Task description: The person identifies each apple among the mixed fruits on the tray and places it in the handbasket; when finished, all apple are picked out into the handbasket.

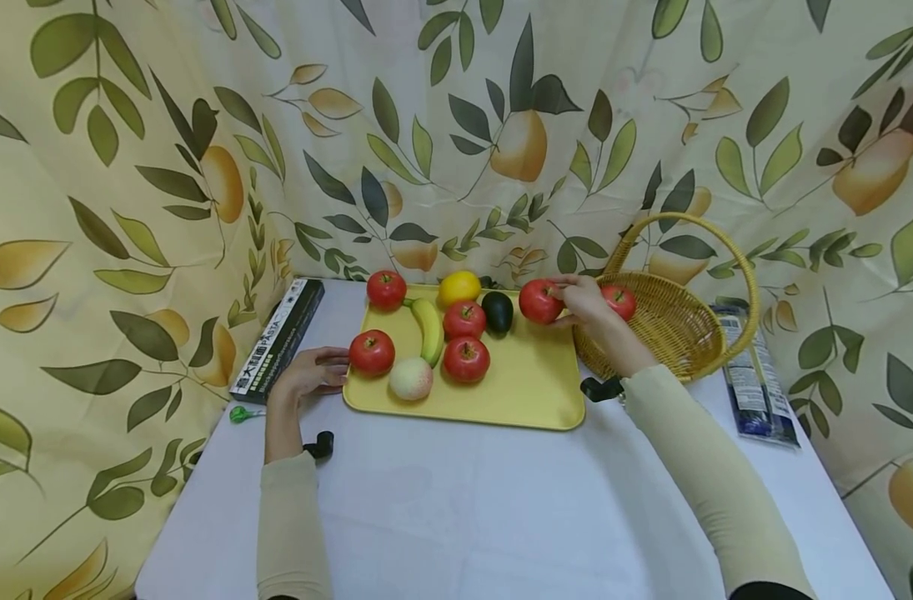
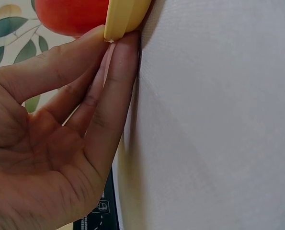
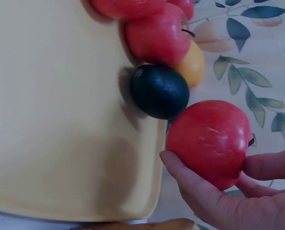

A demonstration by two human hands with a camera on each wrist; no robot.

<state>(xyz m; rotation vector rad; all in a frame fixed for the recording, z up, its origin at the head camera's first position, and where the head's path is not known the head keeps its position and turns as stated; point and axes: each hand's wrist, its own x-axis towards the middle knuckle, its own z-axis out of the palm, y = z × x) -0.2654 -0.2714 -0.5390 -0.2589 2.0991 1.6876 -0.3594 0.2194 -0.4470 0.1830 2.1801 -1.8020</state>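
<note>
Over the right back part of the yellow tray [image 1: 524, 392], my right hand [image 1: 587, 304] grips a red apple [image 1: 540, 301] between thumb and fingers. In the right wrist view that apple [image 3: 209, 141] is beside a dark green avocado-like fruit [image 3: 159, 91]. My left hand [image 1: 312, 372] pinches the tray's left rim [image 2: 125, 17], thumb above and fingers below. Close to it on the tray lie a red apple [image 1: 372, 352] and a pale peach [image 1: 411, 379]. Also on the tray are a banana [image 1: 428, 329], a lemon [image 1: 459, 288] and several more red apples [image 1: 466, 359].
A wicker basket [image 1: 681, 321] with a tall handle stands to the right, a red apple [image 1: 619, 302] at its left side. Blue-and-clear packages [image 1: 759, 392] lie beyond it. On the left are a black pasta box [image 1: 279, 337] and a small green object [image 1: 244, 413]. Patterned curtains border the table.
</note>
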